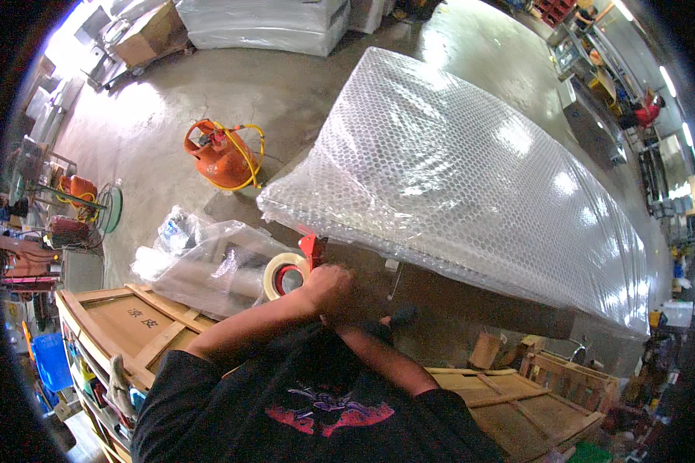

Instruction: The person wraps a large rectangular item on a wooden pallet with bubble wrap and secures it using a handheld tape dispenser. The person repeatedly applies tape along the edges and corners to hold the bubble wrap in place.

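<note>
A red tape dispenser (pixel 311 248) carries a wide roll of pale tape (pixel 272 276) at its left side. My left hand (pixel 330 287) is closed at the dispenser, close to the lower edge of a large box-shaped load covered in bubble wrap (pixel 448 170). My right forearm runs up to the left wrist, where the right hand (pixel 333 316) is mostly covered and its fingers do not show. Crumpled clear plastic wrap (pixel 224 266) lies left of the tape roll.
An orange gas cylinder (pixel 222 158) with a yellow hose stands on the floor ahead to the left. Wooden-framed panels (pixel 127 320) are at the near left, with another wooden-framed panel (pixel 510 405) at the near right. Wrapped blocks (pixel 262 27) stand farther back.
</note>
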The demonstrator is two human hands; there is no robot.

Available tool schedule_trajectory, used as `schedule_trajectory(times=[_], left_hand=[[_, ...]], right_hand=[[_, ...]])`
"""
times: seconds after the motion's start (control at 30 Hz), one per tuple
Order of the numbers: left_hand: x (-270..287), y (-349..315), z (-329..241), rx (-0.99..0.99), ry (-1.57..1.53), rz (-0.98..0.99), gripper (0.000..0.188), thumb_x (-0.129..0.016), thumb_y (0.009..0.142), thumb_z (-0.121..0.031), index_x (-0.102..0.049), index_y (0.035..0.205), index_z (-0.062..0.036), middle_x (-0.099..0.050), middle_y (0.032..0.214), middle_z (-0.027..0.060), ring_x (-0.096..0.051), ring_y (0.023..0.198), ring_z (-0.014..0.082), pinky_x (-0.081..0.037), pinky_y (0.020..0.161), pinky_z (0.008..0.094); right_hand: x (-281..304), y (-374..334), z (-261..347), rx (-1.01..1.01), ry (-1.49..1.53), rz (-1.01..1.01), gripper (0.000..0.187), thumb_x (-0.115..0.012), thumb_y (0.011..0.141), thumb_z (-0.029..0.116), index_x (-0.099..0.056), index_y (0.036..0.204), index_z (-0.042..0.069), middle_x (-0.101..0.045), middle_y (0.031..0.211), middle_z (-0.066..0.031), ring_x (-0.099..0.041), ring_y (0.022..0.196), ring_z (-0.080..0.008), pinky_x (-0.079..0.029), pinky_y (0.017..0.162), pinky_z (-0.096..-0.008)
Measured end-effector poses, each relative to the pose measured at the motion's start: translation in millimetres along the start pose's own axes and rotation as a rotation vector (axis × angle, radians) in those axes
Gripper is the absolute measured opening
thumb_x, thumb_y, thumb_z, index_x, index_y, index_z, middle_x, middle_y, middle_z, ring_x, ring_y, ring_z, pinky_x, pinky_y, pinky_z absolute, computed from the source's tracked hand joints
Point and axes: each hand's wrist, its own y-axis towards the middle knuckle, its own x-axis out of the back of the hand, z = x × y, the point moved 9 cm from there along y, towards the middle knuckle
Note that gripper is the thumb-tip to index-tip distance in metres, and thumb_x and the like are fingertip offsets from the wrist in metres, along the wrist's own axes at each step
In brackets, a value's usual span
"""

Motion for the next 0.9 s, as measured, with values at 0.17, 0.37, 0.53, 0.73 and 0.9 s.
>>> schedule_trajectory(times=[0.17, 0.37, 0.53, 0.73, 0.9], left_hand=[[-4, -3, 32, 0.037, 0.028, -0.054, 0.033, -0.059, 0.091, -0.036, -0.074, 0.085, -0.0070, -0.073, 0.083, 0.0173, -0.073, 0.078, 0.0339, -0.059, 0.068, 0.0471], [3, -9, 24, -0.031, 0.099, -0.035, 0.034, -0.058, 0.091, -0.036, -0.074, 0.081, -0.0077, -0.073, 0.084, 0.0179, -0.073, 0.078, 0.0344, -0.059, 0.067, 0.0475], [7, -15, 23, -0.046, 0.087, -0.003, 0.030, -0.059, 0.090, -0.032, -0.074, 0.082, -0.0072, -0.073, 0.085, 0.0167, -0.073, 0.079, 0.0344, -0.059, 0.068, 0.0469], [10, -25, 44, -0.037, 0.057, -0.140, 0.025, -0.062, 0.087, -0.029, -0.074, 0.084, -0.0071, -0.074, 0.084, 0.0155, -0.074, 0.080, 0.0326, -0.060, 0.068, 0.0459], [13, -19, 71, 0.015, 0.192, -0.090, 0.023, -0.062, 0.087, -0.027, -0.074, 0.082, -0.0075, -0.073, 0.088, 0.0176, -0.074, 0.081, 0.0320, -0.060, 0.067, 0.0453]], right_hand=[[-38, 39, 18, 0.052, -0.065, 0.136, 0.044, -0.061, 0.094, 0.034, -0.055, 0.129, 0.007, -0.061, 0.117, -0.0080, -0.060, 0.104, -0.0212, -0.048, 0.090, -0.0374], [-62, 41, 18, 0.055, -0.095, 0.215, 0.042, -0.062, 0.094, 0.033, -0.056, 0.126, 0.006, -0.062, 0.113, -0.0078, -0.061, 0.101, -0.0208, -0.049, 0.088, -0.0371], [-81, 33, 8, 0.040, -0.110, 0.272, 0.041, -0.062, 0.094, 0.033, -0.057, 0.124, 0.006, -0.064, 0.110, -0.0077, -0.062, 0.098, -0.0205, -0.049, 0.086, -0.0368], [-102, 51, 0, 0.033, -0.111, 0.274, 0.039, -0.063, 0.094, 0.033, -0.058, 0.122, 0.005, -0.065, 0.106, -0.0075, -0.064, 0.095, -0.0201, -0.050, 0.083, -0.0365], [-82, 79, 0, 0.059, -0.099, 0.181, 0.038, -0.063, 0.094, 0.033, -0.059, 0.120, 0.005, -0.066, 0.103, -0.0073, -0.065, 0.092, -0.0198, -0.051, 0.081, -0.0362]])
